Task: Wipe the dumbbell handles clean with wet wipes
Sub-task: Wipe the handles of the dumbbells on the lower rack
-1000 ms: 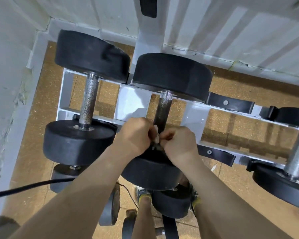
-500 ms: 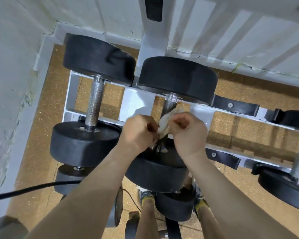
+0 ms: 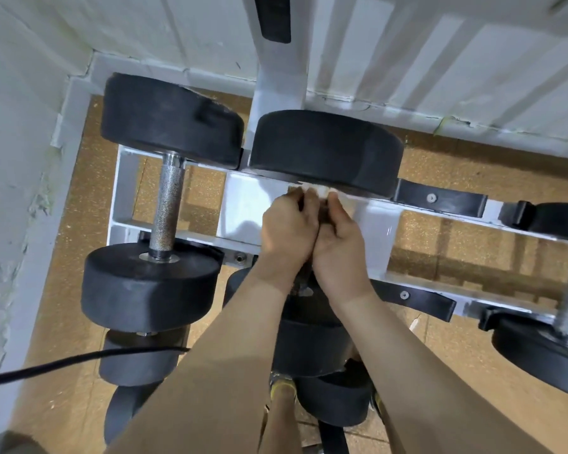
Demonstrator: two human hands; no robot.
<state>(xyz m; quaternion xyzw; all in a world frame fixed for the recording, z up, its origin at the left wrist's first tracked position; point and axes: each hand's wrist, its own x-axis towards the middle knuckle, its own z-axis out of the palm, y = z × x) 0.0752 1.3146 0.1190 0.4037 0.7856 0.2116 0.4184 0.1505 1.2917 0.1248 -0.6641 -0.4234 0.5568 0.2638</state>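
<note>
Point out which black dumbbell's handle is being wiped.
The middle black rubber dumbbell: the left hand and right hand grip its handle through a white wet wipe. The left dumbbell's knurled steel handle is bare.

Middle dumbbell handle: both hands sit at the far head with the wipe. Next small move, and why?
Probably slide the wet wipe back along the handle toward the near head. The left hand and right hand pinch it right against the far head, so no travel is left that way; the handle's length lies under the palms.
</note>
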